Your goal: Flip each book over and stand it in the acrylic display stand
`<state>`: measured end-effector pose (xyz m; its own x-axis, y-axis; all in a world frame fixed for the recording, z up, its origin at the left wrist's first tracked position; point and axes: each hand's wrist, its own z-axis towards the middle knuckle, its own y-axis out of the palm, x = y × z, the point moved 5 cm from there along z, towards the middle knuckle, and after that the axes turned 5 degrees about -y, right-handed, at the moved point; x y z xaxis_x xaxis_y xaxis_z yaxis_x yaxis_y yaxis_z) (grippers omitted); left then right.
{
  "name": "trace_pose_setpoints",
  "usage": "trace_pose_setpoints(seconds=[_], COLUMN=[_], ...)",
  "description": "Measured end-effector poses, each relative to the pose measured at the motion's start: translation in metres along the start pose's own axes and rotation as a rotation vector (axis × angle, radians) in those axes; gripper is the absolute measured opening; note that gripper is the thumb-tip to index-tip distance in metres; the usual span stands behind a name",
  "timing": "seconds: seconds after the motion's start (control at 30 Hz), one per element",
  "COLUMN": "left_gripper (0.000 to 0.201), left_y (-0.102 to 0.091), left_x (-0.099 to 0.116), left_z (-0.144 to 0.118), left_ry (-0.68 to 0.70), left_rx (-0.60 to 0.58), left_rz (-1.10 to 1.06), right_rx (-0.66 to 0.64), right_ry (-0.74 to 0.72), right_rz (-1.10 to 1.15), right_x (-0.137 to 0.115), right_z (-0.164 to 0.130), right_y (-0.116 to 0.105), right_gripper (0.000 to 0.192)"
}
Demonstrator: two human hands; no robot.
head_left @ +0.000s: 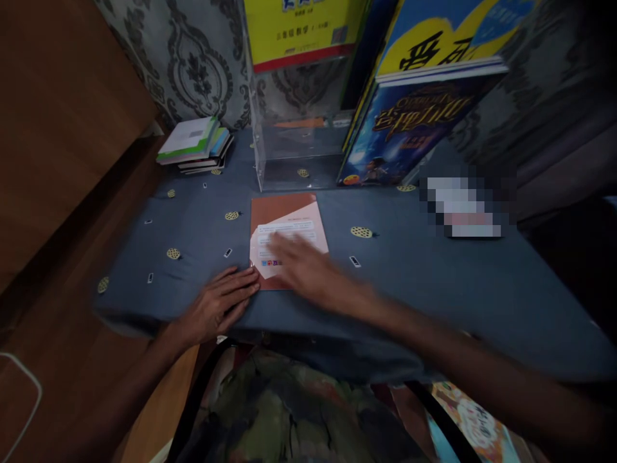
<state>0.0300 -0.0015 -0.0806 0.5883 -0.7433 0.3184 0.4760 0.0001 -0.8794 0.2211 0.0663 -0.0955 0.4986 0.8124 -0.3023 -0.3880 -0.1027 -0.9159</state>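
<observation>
Basically, brown-and-pale-pink booklet (301, 226) lies flat mid-frame on the desk (395, 283), text panel facing up, small coloured marks nr its bottom edge. L hand (222, 302) rests palm down just left of centre, fingers close together, tips at the booklet's lower-left corner; its grip is flat & relaxed, nothing held. R hand (308, 270) is over the booklet's lower-right part, blurred, fingers stretched out; grip loose, nothing visibly held, can't tell if it's touching the page.

Desk has a dark grey-blue cover w/ yellow pineapple prints & small b/w labels. Upper left: book stack (190, 145), green-and-white one on top, near patterned wallpaper (197, 64). Top centre: clear stand (294, 157), just behind the booklet, w/ a yellow book (303, 32) high up in it. Upper right of centre: dark-blue book (405, 128), upright & leaning, other vols behind it. Pixelated item (460, 202) right of that, details unreadable. Bottom centre: person's camo-type clothing (299, 411). Lower left edge: white cord (33, 386).
</observation>
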Motion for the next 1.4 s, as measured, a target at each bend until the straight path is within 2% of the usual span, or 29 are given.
trace_pose_setpoints(seconds=[0.1, 0.17, 0.23, 0.5, 0.57, 0.7, 0.8, 0.9, 1.0, 1.13, 1.27, 1.4], left_gripper=[0.042, 0.042, 0.043, 0.045, 0.048, 0.067, 0.072, 0.07, 0.055, 0.048, 0.045, 0.049], left_y=[0.0, 0.001, 0.001, 0.001, 0.003, 0.008, 0.009, 0.01, 0.011, 0.005, -0.015, -0.043], left_x=[-0.001, -0.002, -0.002, -0.002, 0.0, 0.004, 0.01, 0.021, 0.034, 0.05, 0.06, 0.07], left_z=[0.0, 0.0, -0.001, 0.0, 0.002, 0.003, -0.003, -0.015, -0.026, -0.029, -0.014, 0.016], left_ry=[0.001, 0.002, 0.008, -0.017, -0.032, -0.059, -0.04, 0.019, 0.095, 0.216, 0.279, 0.299], left_rx=[0.001, -0.015, -0.017, -0.018, -0.064, -0.188, -0.203, -0.172, -0.139, -0.091, -0.036, 0.139], left_rz=[0.016, 0.024, 0.027, 0.015, 0.05, 0.164, 0.181, 0.18, 0.212, 0.251, 0.268, 0.209], right_rx=[0.008, 0.042, 0.065, 0.111, 0.127, 0.177, 0.221, 0.281, 0.372, 0.394, 0.418, 0.449], right_ry=[-0.138, -0.117, -0.062, 0.139, 0.161, 0.153, 0.123, 0.093, 0.07, 0.057, 0.051, 0.061], right_rz=[0.037, 0.007, -0.033, -0.155, -0.18, -0.211, -0.184, -0.139, -0.11, -0.064, -0.058, -0.021], right_x=[-0.064, -0.079, -0.076, -0.037, -0.035, -0.039, -0.044, -0.053, -0.063, -0.069, -0.062, -0.043], right_z=[-0.016, -0.029, -0.045, -0.113, -0.12, -0.121, -0.125, -0.138, -0.153, -0.163, -0.164, -0.154], right_y=[0.018, 0.024, 0.024, 0.009, 0.005, -0.001, -0.004, -0.005, -0.005, -0.004, -0.016, -0.038], right_gripper=[0.075, 0.082, 0.082, 0.078, 0.074, 0.066, 0.061, 0.056, 0.05, 0.047, 0.047, 0.052])
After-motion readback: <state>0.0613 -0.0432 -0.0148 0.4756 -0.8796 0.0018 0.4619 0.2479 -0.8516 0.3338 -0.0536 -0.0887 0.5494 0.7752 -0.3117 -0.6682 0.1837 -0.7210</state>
